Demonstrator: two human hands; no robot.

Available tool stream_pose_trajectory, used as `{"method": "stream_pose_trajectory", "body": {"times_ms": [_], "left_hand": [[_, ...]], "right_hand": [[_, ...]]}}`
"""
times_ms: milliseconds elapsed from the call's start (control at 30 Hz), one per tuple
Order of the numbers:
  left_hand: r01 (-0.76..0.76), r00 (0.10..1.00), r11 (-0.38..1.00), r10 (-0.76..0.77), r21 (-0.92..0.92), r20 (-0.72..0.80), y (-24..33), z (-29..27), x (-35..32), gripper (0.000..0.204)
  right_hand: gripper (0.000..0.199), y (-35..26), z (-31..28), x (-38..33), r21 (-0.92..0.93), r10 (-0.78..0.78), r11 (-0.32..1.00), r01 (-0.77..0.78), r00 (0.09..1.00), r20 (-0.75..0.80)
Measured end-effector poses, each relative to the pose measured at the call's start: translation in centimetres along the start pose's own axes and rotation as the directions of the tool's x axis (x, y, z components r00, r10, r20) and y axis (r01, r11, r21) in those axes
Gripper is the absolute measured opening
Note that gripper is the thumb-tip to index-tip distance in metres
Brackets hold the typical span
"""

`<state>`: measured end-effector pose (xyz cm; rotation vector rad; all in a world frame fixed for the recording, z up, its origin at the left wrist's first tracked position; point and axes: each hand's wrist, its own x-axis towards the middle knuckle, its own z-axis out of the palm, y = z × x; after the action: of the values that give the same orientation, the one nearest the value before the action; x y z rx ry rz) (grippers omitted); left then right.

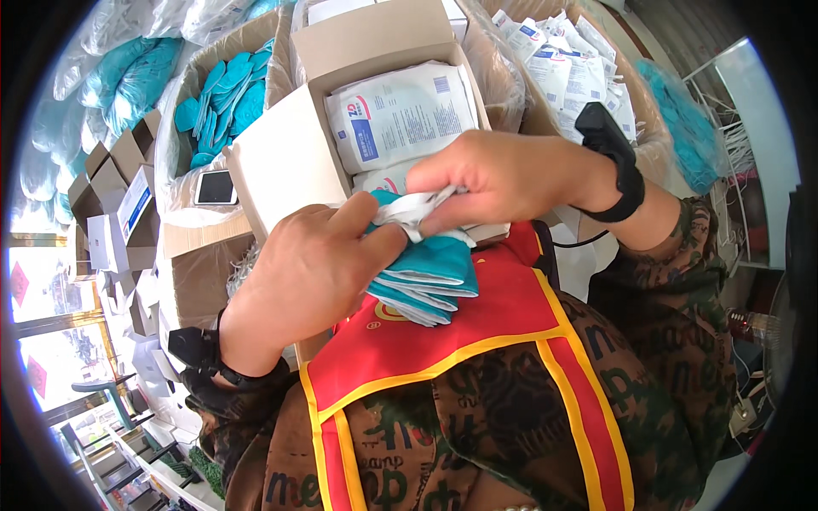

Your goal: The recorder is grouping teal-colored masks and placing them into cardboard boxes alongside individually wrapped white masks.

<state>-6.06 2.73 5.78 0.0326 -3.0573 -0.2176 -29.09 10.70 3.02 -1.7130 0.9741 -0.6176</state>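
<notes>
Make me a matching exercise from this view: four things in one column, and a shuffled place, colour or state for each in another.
Column one:
1. Phone
2. Teal folded stack
3. Apron
4. Large white packet

Column two:
A. Red with yellow edging
B. Inside the open box
C. Dark-screened
D. Held in the left hand

Pairs: 1-C, 2-D, 3-A, 4-B

An open box (285, 153) stands in the middle, with packets (405, 115) in it. In front of it, a cloth bundle (426, 277) is between the left hand (311, 260) and the right hand (511, 179), over the apron (452, 336). Left of the box, a carton (279, 68) holds cloth pieces (223, 98), with a phone (216, 188) at its near edge. Right of the box, a bin (654, 140) holds sachets (567, 72); a bag (682, 123) lies farther right
</notes>
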Motion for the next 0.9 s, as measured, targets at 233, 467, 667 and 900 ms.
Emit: {"method": "stream_pose_trajectory", "body": {"times_ms": [233,467,667,900], "left_hand": [[0.056,0.997,0.998,-0.056,0.0,-0.054,-0.5,-0.6,-0.3,0.031],[0.061,0.994,0.997,-0.056,0.05,-0.093,-0.5,-0.3,-0.3,0.031],[0.017,0.994,0.998,-0.012,0.052,-0.105,-0.4,-0.3,0.1,0.029],[0.082,0.993,0.997,-0.082,-0.005,-0.087,-0.3,0.1,-0.6,0.041]], "right_hand": [[0.022,-0.5,-2.5,-1.7,0.1,0.194,0.978,-0.181,0.972,-0.136],[0.033,1.4,-1.9,-1.3,0.003,-0.029,0.999,0.032,0.951,-0.307],[0.033,0.8,-0.4,0.1,-0.027,0.003,1.0,-0.005,0.998,-0.07],[0.019,-1.5,-1.1,-0.4,-0.221,0.127,0.963,-0.152,0.984,-0.125]]}}
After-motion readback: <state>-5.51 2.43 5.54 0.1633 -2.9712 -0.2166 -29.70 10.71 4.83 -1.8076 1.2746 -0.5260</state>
